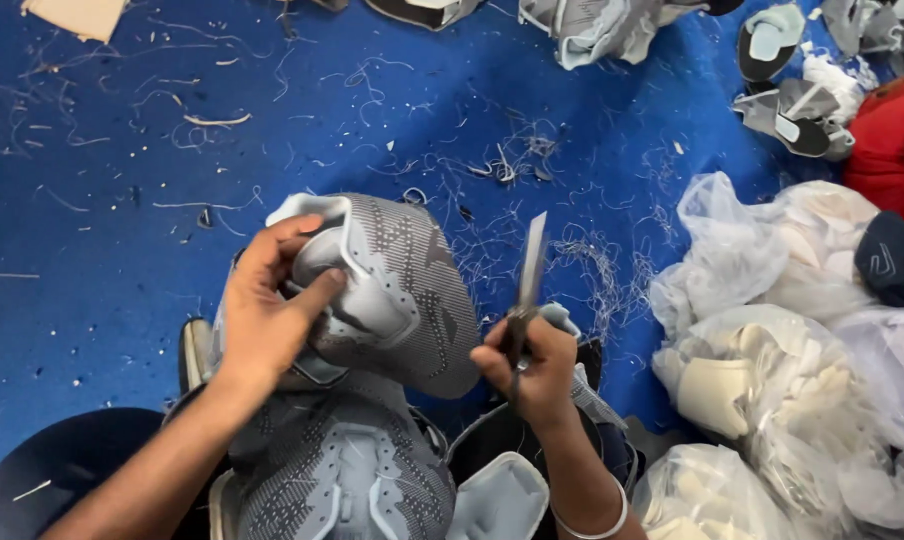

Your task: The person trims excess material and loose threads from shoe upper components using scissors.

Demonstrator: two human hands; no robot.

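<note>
Open blue surface (122,230) ahead and left, strewn only with thread scraps (582,260). Blocked right by heaped plastic bags (772,350). Crowded near body by stacked uppers (342,480). More uppers (602,30) along far edge.

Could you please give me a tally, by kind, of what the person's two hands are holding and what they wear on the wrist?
Grey knitted shoe upper, held in the left hand: 1
Pair of scissors, held in the right hand, blades pointing up: 1
Silver bangle on the right wrist: 1
Total: 3
</note>
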